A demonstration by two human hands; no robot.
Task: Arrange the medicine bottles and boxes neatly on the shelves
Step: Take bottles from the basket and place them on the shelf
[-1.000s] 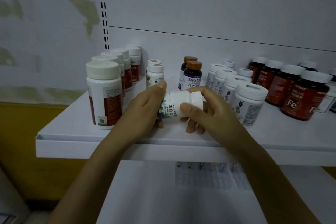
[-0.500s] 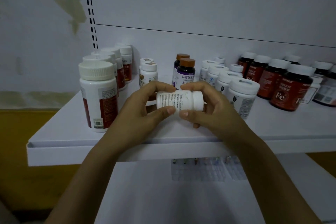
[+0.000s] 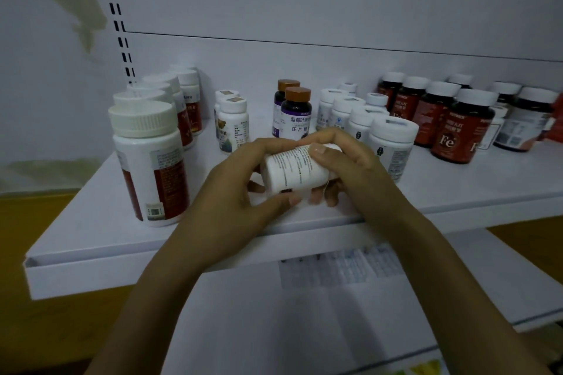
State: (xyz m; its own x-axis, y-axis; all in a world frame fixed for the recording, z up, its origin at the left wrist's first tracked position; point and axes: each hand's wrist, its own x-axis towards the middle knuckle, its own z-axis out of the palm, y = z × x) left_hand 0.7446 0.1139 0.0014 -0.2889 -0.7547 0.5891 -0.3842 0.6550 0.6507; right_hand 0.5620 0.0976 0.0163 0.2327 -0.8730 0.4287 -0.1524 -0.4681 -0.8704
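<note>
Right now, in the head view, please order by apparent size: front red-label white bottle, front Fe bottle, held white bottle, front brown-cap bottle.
1. red-label white bottle, nearest camera.
2. Fe bottle.
3. held white bottle, partly covered; unsure against 2.
4. brown-cap bottle.

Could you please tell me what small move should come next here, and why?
Probably tip the white bottle upright: the left hand and right hand hold it lying sideways above the shelf, where the other bottles all stand upright.

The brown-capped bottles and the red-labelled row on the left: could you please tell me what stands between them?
Two small white bottles, one behind the other; the head view shows them.
</note>
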